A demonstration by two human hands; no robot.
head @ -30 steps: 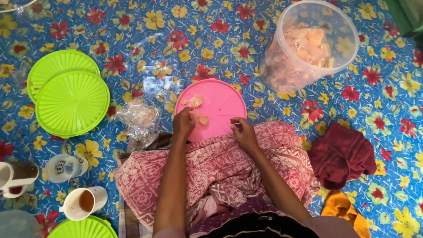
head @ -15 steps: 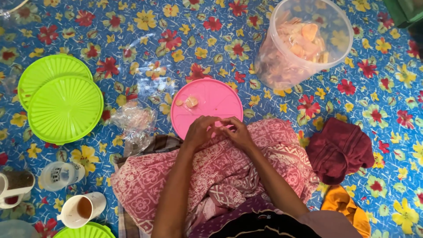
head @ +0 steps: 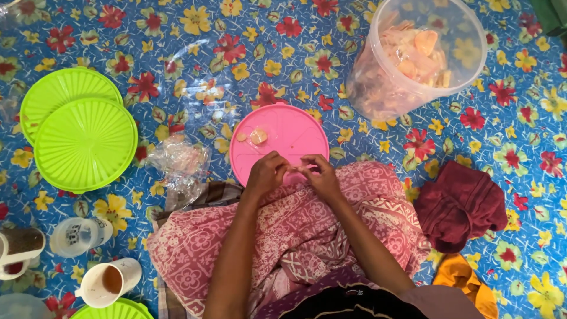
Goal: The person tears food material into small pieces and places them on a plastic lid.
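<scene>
Three green lids (head: 85, 145): two stacked at left, one at the near edge. One pink lid (head: 288, 137), one clear tub (head: 416, 56), two hands (head: 267, 174), one white cup (head: 109, 282).

Both hands, left hand (head: 267, 175) and right hand (head: 319, 175), meet fingertip to fingertip over the near edge of a pink lid (head: 280, 144) on the floral mat (head: 195, 47).

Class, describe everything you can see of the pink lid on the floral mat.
The pink lid is round, plastic-looking and lies flat on the blue floral mat. Two small pale pieces rest near its left side. Its near edge is hidden by the left hand and right hand, which meet over it above patterned pink cloth.
</scene>
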